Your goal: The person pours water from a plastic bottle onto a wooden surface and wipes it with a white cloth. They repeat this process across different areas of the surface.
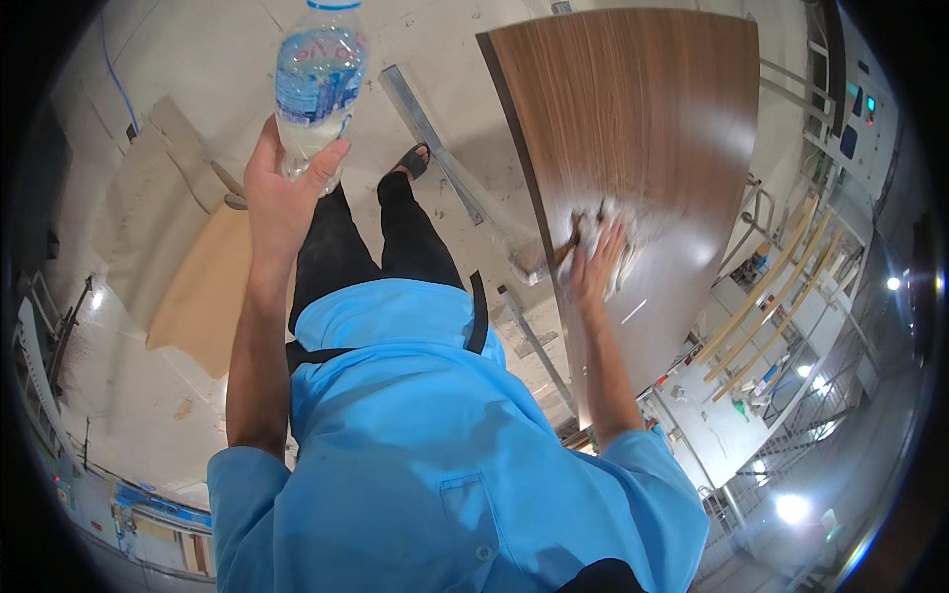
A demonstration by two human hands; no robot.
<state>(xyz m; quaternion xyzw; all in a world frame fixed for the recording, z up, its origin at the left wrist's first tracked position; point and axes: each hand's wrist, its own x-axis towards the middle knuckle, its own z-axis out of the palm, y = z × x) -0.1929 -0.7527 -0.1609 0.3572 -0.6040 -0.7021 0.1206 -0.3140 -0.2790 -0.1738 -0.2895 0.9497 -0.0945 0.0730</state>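
Note:
My left hand (289, 188) is closed around the lower part of a clear plastic bottle (318, 89) with a blue label and a blue cap ring at the top edge of the view. Some liquid seems to be inside, but its level is hard to make out. On the right, my right hand (596, 265) presses a pale, crumpled rag (615, 237) with dark patches against a brown wood-grain panel (623, 109). The fingers lie stretched over the cloth, near the panel's dark left edge. Around the rag the surface looks glossy and reflects light.
Metal bars (435, 148) lie between my legs and the panel. A light brown board (203, 287) is on the left. Beyond the panel are long wooden strips (771, 292), a white worktop (727, 435) and a machine cabinet (870, 124) with a small lit screen.

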